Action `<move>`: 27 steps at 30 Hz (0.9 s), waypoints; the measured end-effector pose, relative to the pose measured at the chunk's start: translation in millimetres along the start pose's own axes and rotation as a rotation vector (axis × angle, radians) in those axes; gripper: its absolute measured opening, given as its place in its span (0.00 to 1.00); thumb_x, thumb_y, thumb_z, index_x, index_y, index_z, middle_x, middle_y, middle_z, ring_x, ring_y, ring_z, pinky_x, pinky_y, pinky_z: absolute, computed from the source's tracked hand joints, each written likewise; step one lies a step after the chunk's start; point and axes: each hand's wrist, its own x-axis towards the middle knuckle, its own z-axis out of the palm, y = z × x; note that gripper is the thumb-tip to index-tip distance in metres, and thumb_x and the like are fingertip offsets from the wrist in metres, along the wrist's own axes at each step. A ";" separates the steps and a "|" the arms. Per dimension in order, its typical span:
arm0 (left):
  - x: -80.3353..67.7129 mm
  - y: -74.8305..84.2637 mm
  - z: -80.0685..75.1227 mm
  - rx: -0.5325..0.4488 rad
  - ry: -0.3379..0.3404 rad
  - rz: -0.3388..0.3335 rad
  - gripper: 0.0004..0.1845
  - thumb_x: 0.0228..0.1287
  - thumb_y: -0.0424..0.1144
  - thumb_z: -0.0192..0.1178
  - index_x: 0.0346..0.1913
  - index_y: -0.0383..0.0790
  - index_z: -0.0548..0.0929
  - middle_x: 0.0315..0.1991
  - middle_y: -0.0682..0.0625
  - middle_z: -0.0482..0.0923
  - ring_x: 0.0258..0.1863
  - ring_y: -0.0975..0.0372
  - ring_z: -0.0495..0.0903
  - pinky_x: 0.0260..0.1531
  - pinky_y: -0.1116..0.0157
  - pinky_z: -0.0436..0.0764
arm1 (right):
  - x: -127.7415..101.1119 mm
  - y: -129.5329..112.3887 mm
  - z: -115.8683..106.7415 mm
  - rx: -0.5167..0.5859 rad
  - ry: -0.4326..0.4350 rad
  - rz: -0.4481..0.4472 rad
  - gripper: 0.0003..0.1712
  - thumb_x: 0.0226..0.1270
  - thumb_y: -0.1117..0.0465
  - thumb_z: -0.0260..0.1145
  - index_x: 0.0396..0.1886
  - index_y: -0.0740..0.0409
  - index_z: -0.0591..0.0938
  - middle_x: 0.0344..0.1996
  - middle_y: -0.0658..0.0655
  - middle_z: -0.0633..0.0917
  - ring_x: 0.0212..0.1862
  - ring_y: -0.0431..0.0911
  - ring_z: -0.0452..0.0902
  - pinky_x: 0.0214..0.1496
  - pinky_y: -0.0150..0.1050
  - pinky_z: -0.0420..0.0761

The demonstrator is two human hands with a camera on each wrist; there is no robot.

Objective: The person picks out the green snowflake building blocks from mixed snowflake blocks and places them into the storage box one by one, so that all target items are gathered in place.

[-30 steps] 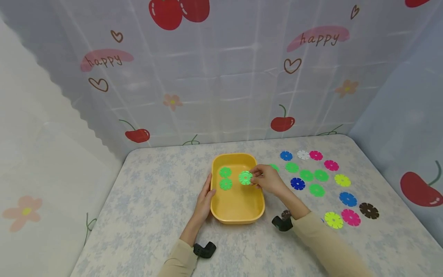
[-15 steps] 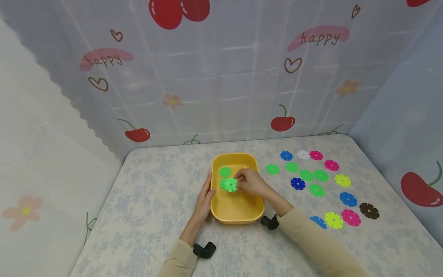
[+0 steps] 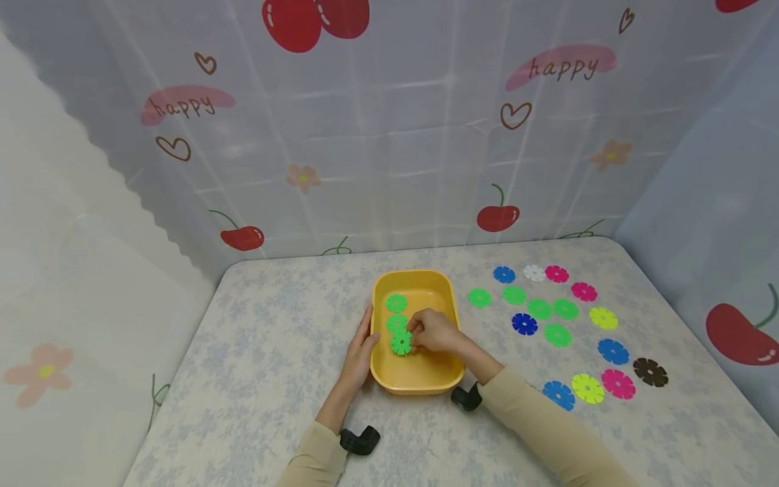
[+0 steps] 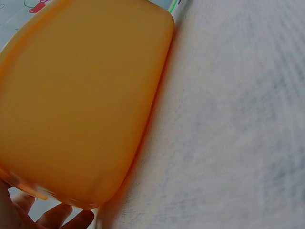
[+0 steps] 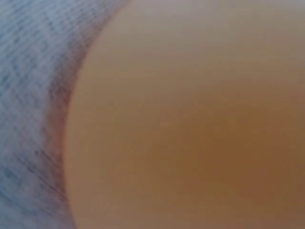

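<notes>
A yellow plastic tray [image 3: 432,379] rests on the table in the head view. My left hand [image 3: 357,355] grips its left side, thumb over the rim and fingers along the outer wall. In the left wrist view, the left fingertips [image 4: 57,214] show at the end of the tray's wall [image 4: 86,105]. Inside the tray, my right hand [image 3: 435,331] pinches a green snowflake disc [image 3: 402,343] at its right edge. Just beyond it lie two more green snowflake discs [image 3: 397,303], one behind the other. The blurred tray wall [image 5: 190,119] fills most of the right wrist view, where the right hand does not show.
Right of the tray, several loose snowflake discs lie spread on the table: green [image 3: 479,297], blue [image 3: 558,395], pink [image 3: 618,383], yellow [image 3: 604,318], white [image 3: 534,272] and brown [image 3: 650,372]. A printed curtain [image 3: 389,169] hangs behind the table.
My right hand has carried the green disc leftward over the tray, then nearer to me, below the other two. My left hand has stayed on the tray.
</notes>
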 end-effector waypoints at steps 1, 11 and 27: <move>0.2 0.2 -0.4 -0.007 -0.006 -0.005 0.31 0.80 0.37 0.37 0.79 0.55 0.44 0.80 0.55 0.38 0.79 0.59 0.38 0.77 0.52 0.44 | 0.0 0.5 0.8 0.004 -0.002 0.004 0.09 0.60 0.76 0.65 0.41 0.70 0.82 0.26 0.58 0.82 0.25 0.45 0.84 0.30 0.36 0.83; -1.5 0.9 1.2 0.004 -0.002 0.016 0.31 0.80 0.37 0.37 0.80 0.52 0.44 0.80 0.52 0.38 0.79 0.56 0.38 0.76 0.49 0.44 | 0.1 2.8 5.0 0.043 -0.013 0.038 0.09 0.60 0.76 0.65 0.41 0.70 0.83 0.26 0.59 0.82 0.25 0.46 0.85 0.30 0.37 0.84; -0.7 -0.5 2.0 0.010 0.016 0.035 0.31 0.79 0.37 0.38 0.80 0.52 0.44 0.80 0.54 0.39 0.79 0.58 0.39 0.76 0.50 0.45 | 1.7 2.6 8.2 0.017 -0.015 0.067 0.07 0.61 0.73 0.65 0.39 0.67 0.82 0.25 0.58 0.83 0.24 0.44 0.83 0.27 0.35 0.82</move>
